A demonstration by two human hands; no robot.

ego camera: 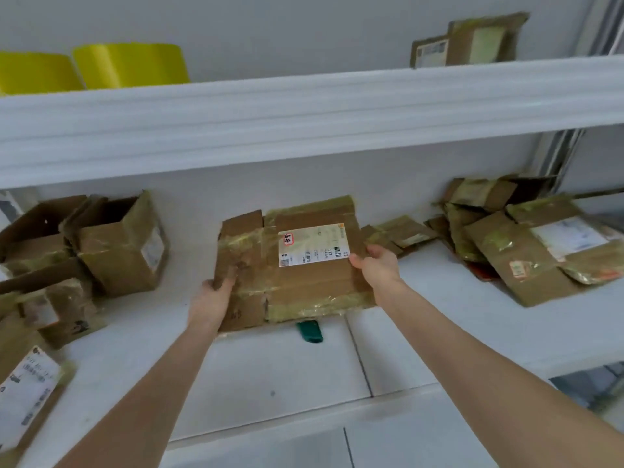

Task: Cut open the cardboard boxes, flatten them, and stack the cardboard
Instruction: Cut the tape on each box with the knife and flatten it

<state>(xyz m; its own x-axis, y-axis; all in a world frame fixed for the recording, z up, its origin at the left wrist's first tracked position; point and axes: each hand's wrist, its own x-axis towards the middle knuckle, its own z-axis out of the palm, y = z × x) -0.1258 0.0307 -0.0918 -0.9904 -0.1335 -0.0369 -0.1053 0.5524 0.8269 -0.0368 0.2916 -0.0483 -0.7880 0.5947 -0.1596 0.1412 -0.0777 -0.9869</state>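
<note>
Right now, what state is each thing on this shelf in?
labelled box: flattened, held at both side edges.
left hand: grips the box's left edge.
right hand: grips its right edge.
green object: lying on the shelf, partly hidden under the box.
boxes on the left: unflattened, one open at the top.
cardboard pile on the right: flattened, loosely stacked.
</note>
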